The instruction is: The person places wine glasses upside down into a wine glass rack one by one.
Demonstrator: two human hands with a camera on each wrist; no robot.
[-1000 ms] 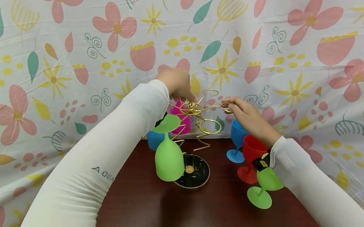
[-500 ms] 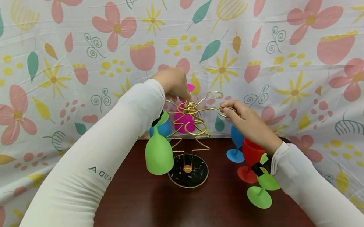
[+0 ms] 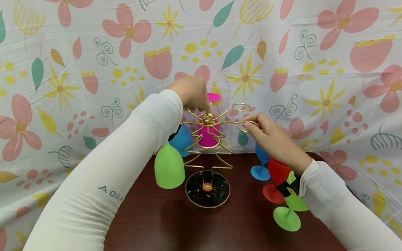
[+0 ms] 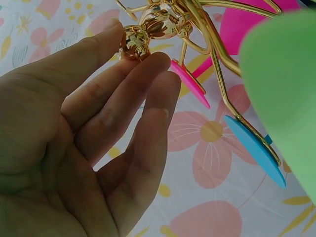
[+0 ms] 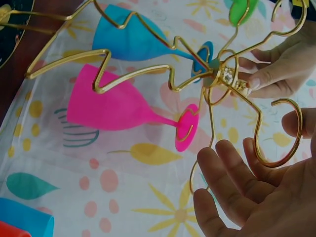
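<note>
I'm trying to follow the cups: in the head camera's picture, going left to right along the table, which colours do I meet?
Hanging green cup → hanging blue cup → hanging pink cup → standing blue cup → standing red cup.

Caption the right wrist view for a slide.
Right hand hooks a finger through a gold rack loop beside hanging pink and blue glasses.

Dark wood table (image 3: 184,242); gold rack's black base (image 3: 208,190) below left hand (image 3: 192,93); blue goblet (image 3: 260,164), red goblet (image 3: 276,179), green goblet (image 3: 289,212) under right hand (image 3: 272,134).
</note>
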